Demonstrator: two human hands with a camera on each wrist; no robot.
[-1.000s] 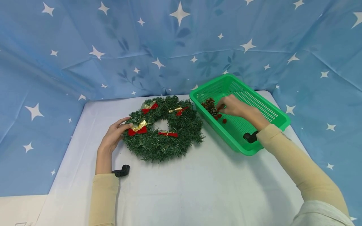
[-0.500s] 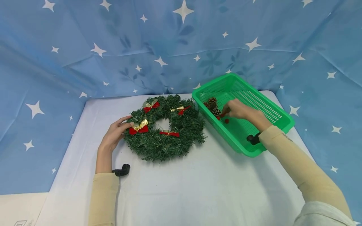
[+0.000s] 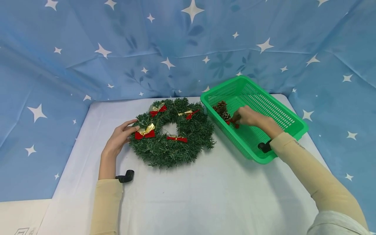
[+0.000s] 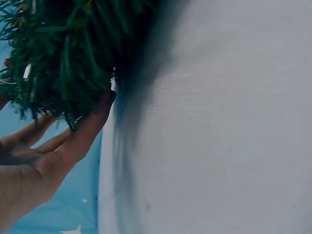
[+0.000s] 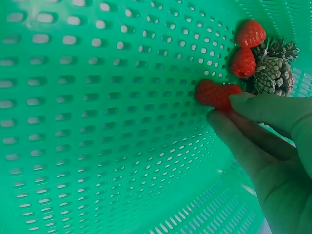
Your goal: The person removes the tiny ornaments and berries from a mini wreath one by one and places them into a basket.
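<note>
A green wreath [image 3: 173, 153] lies on the table, with several red bows tied with gold ribbon on it. At its left edge my left hand [image 3: 118, 138] holds the greenery, the thumb by a bow [image 3: 145, 133]. In the left wrist view, fingers [image 4: 87, 131] reach along the wreath's underside. Inside the green basket [image 3: 293, 125], my right hand [image 3: 249, 117] pinches a red raspberry [image 5: 228, 92] between thumb and index finger. Another raspberry [image 5: 205, 92] touches it. Two more raspberries [image 5: 250, 34] lie beside pine cones [image 5: 274, 75].
The basket stands right of the wreath, its perforated walls rising around my right hand. A white cloth [image 3: 191, 195] covers the table. Blue star-patterned fabric [image 3: 176, 42] hangs behind and at both sides.
My right hand has shifted slightly down and right inside the basket, from near the pine cones to the red raspberries. The left hand has stayed at the wreath's edge.
</note>
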